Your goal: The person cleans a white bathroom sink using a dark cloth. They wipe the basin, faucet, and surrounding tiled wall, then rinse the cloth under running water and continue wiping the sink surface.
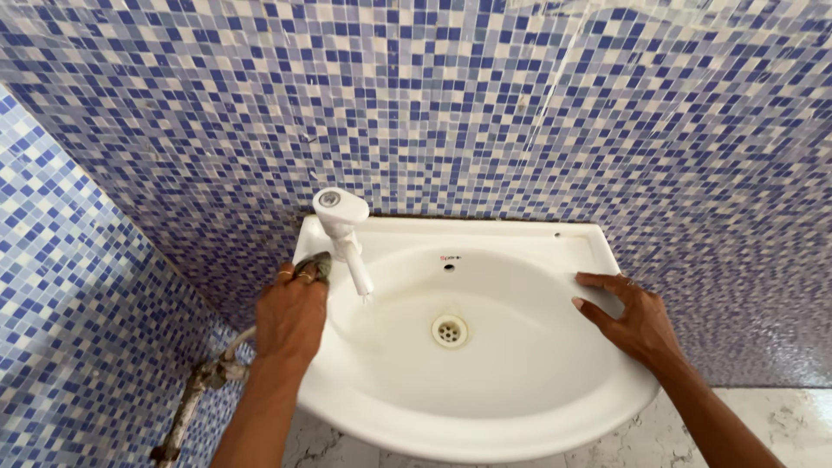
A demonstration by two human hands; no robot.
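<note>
A white sink (pixel 485 407) hangs on a blue mosaic wall (pixel 433 104). The left hand (pixel 290 319) is closed around a greenish scrubber (pixel 317 265), pressing it on the sink's left rim beside the white tap (pixel 344 230). The right hand (pixel 628 316) rests open and flat on the right rim, holding nothing.

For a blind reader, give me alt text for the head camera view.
A left hand presses a dark green scrubbing pad on a white oval ceramic basin beside its white plastic tap. The right hand rests flat on the rim; blue mosaic tiles surround.
</note>
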